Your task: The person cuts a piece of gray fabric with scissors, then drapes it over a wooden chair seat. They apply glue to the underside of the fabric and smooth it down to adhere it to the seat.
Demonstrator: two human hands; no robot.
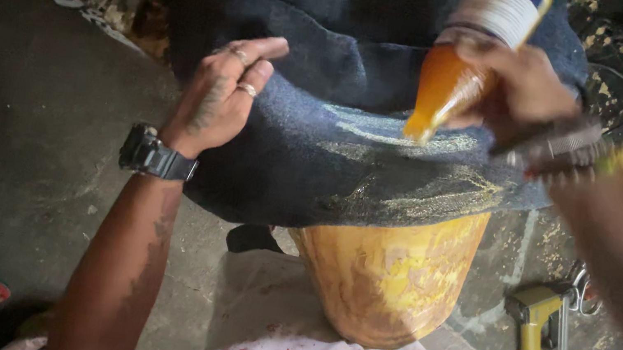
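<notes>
Glue goes onto dark felt draped over a bucket.

Left hand (222, 98), fingers flat and open, pins the felt (315, 151) taut over the yellow bucket (391, 275); beyond it, right hand (520, 91) grips a tipped glue bottle (475, 34), nozzle touching the felt, also clutching a brush (557, 147).

Single head cam, looks steeply down, close on hands over bucket (395, 276), floor (48, 100) around

I see the dark blue felt fabric (315, 151) draped over the yellow glue-stained plastic bucket (390, 283), which stands on the grey concrete floor (47, 108). My left hand (219, 98) rests on the fabric's left edge; my right hand (520, 91) holds the orange squeeze bottle (458, 65) above its middle. The yellow staple gun (542, 324) lies right of the bucket.
</notes>
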